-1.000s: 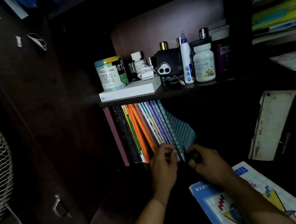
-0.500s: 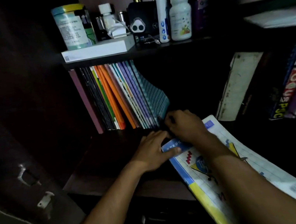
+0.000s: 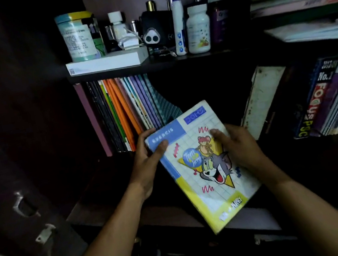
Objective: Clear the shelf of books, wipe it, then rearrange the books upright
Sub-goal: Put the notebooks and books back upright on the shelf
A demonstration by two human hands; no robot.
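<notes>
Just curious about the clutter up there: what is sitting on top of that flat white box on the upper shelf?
A round teal-and-yellow tin stands on the flat white box, with a small white charger beside it. Whatever lies behind the tin is hidden in shadow.

glossy paper exercise book (image 3: 203,166), dark matt wooden shelf (image 3: 109,201), white plastic bottle (image 3: 198,30)

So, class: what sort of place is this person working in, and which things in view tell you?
Probably a home study corner: a dark wooden bookshelf holds school notebooks, jars and bottles share the shelf above, and both hands hold a cartoon exercise book.
</notes>
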